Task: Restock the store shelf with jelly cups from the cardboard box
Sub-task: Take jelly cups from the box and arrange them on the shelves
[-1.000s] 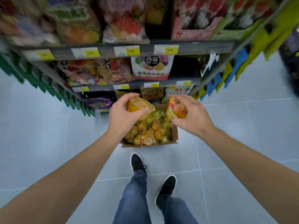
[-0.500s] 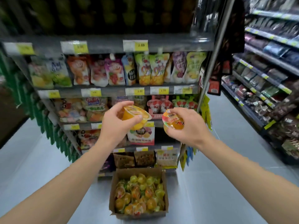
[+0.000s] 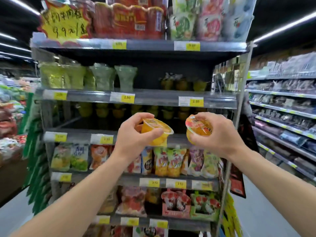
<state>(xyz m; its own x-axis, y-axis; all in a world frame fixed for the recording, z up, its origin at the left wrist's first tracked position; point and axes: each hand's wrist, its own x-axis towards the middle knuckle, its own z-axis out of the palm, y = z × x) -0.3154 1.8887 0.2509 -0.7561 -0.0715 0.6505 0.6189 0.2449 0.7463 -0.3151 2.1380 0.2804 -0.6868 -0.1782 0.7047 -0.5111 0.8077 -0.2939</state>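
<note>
My left hand [image 3: 131, 135] grips a yellow jelly cup [image 3: 158, 132] tilted on its side, thumb across its front. My right hand [image 3: 220, 134] holds a second orange jelly cup [image 3: 196, 128] with its printed lid facing me. Both hands are raised in front of the store shelf [image 3: 136, 136]. Just behind them, a dim shelf level holds a row of yellow and green jelly cups [image 3: 118, 112]. A few more cups [image 3: 181, 83] stand on the level above, at its right. The cardboard box is out of view.
Green-wrapped cups [image 3: 85, 76] fill the upper left level. Fruit drink pouches [image 3: 171, 161] hang below my hands, and red bagged snacks [image 3: 174, 202] lie lower still. Another aisle of shelves [image 3: 282, 106] runs along the right. Yellow price tags [image 3: 195, 101] line the shelf edges.
My view has swung upward from the box on the floor to the upper shelves. Both hands rose with their cups and now sit before the jelly cup level.
</note>
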